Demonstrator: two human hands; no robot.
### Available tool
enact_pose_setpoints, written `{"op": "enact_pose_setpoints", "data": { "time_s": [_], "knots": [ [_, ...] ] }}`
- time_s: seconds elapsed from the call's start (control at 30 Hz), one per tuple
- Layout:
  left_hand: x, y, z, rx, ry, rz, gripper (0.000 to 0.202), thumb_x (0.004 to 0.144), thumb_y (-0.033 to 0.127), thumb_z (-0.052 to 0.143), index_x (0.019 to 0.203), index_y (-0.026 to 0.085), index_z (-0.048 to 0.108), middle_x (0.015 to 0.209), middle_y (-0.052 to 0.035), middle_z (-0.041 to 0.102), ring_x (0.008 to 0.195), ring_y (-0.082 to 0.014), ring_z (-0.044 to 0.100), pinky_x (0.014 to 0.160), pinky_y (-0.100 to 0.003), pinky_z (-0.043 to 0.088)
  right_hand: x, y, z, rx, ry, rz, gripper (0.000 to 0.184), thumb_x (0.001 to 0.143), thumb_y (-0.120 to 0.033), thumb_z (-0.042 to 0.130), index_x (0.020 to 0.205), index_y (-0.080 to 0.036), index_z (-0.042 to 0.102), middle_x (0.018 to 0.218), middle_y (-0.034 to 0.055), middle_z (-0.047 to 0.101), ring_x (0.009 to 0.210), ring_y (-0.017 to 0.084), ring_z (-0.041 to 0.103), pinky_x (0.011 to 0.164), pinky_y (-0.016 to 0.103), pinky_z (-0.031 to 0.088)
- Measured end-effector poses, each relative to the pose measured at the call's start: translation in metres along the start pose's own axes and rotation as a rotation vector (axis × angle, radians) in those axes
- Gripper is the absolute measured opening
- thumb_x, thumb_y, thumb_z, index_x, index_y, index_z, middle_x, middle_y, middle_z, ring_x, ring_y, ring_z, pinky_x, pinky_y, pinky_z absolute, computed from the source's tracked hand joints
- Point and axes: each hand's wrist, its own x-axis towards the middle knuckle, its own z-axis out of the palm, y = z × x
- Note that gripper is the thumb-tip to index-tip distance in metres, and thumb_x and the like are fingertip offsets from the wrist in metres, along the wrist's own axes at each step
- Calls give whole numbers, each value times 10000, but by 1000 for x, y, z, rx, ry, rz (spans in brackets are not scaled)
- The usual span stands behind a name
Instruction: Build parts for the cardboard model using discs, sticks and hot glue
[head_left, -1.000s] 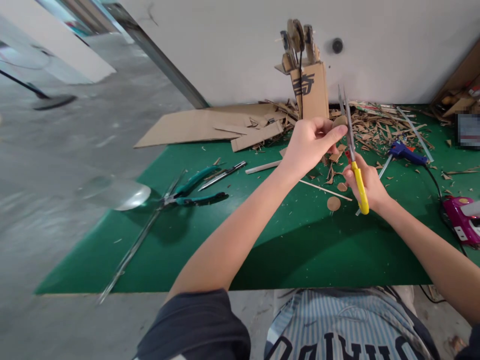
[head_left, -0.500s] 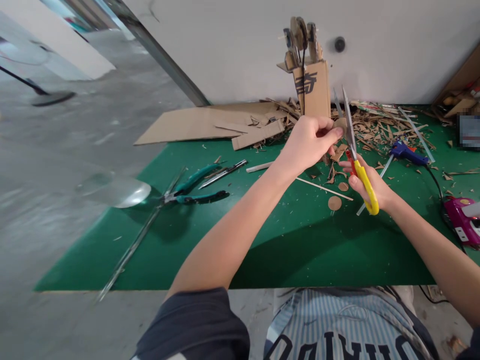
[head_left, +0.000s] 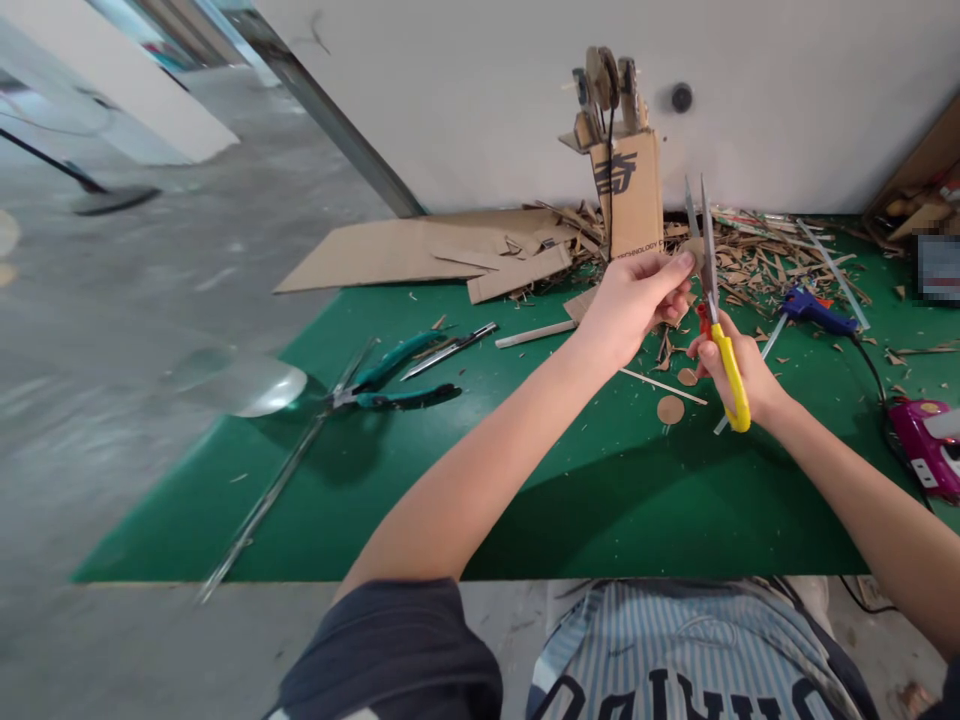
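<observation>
My left hand pinches a small piece of cardboard between thumb and fingers, above the green table. In my right hand is a pair of scissors with yellow and red handles, the blades pointing up and slightly apart. The cardboard piece lies at the blades, partly hidden by them and by my fingertips. Just below my hands, a cardboard disc and a smaller disc rest on the table. A thin pale stick lies beside them.
Teal-handled pliers and a utility knife lie on the left. A cardboard structure stands at the wall amid scraps. To the right are a blue glue gun with its cord and a magenta power strip.
My left hand has turned a little and shifted slightly right with the cardboard piece. The scissor blades are closer together, and the fingers of my right hand have curled in.
</observation>
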Motion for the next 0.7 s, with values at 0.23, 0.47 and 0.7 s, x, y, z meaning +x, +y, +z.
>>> {"op": "enact_pose_setpoints", "data": {
  "time_s": [0.23, 0.47, 0.7],
  "knots": [
    [-4, 0, 8, -32, 142, -7, 172, 946, 224, 693, 784, 167, 698, 720, 17, 672, 527, -34, 562, 515, -186, 473, -1, -6, 0, -24, 9, 10, 711, 951, -697, 426, 1392, -146, 511, 793, 54, 683, 649, 215, 661, 652, 369, 491],
    [-3, 1, 1, 204, 138, 120, 266, 933, 298, 718, 710, 174, 643, 657, 5, 651, 534, -64, 597, 528, -199, 453, -2, -11, 5, 59, 32, 61, 626, 944, -657, 494, 1348, -179, 472, 742, -2, 624, 622, 176, 633, 606, 325, 464],
    [6, 1, -13, 421, 6, 234, 303, 973, 210, 633, 674, 173, 605, 586, 8, 610, 536, -85, 596, 582, -227, 462, -1, 5, 8, 223, -29, -32, 644, 937, -698, 513, 1356, -221, 405, 802, -23, 521, 666, 152, 507, 635, 331, 428]
  ]
}}
